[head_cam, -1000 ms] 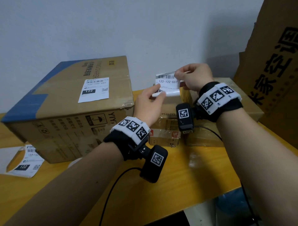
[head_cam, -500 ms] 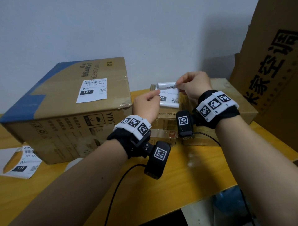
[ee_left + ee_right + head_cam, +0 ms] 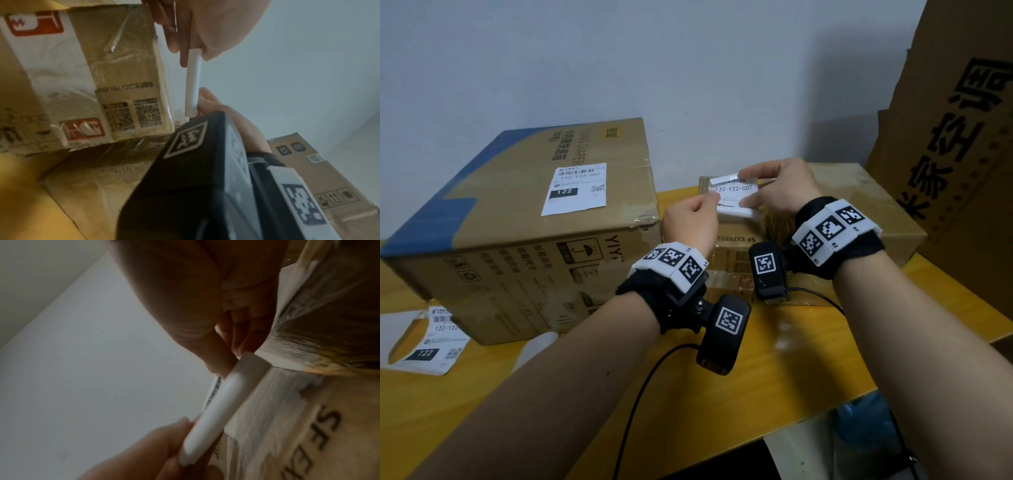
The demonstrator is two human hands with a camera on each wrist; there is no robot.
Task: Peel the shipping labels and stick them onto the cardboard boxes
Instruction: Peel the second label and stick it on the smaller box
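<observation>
Both hands pinching the label (image 3: 732, 192), left hand (image 3: 688, 219) at its lower corner, right hand (image 3: 780, 192) up top. Looks mid-peel; next, stick it on the small box (image 3: 732, 250) underneath.

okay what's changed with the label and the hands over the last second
Both hands, left hand and right hand, have lowered the label toward the small box, and its printed face is turned back up after curling half a second ago. Each hand still pinches one side. The big box and its stuck label stayed put.
</observation>
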